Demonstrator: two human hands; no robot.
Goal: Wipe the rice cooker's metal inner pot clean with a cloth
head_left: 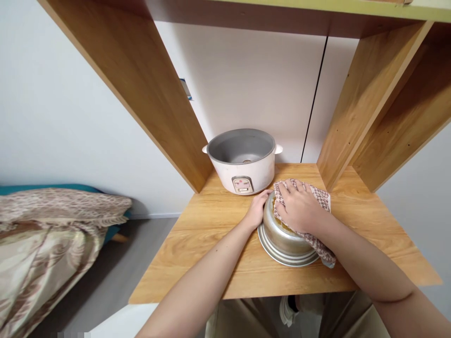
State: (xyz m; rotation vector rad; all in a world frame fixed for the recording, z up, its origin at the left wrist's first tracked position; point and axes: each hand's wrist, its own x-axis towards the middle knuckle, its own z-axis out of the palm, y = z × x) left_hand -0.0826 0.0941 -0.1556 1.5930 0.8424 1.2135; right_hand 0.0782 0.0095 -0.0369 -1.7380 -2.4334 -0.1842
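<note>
1. I am seeing the metal pot (282,239) sitting upside down right of the frame's centre, its rim resting on the wooden tabletop (197,244) and its base facing up.
2. The right hand (298,206) is lying palm down, fingers spreading wide, over a patterned cloth (321,197) on the pot's base.
3. The cloth is spilling past the pot's right side, one end hanging down beside the rim.
4. The left hand (259,210) is touching the pot's left side with bent fingers; I cannot tell whether it is gripping or only bracing.
5. Some brownish colour is showing on the part of the base the cloth is leaving bare.
6. Just behind, near the middle of the frame, I am viewing a white rice cooker (225,173), standing upright and lidless, its grey inside showing.
7. Wooden uprights are framing the tabletop, one (148,94) leaning through the upper left, another (373,98) at upper right.
8. At lower left, a fringed blanket (42,249) is draping over teal furniture.
9. Below the tabletop, at bottom centre, a shoe (286,312) is showing.
</note>
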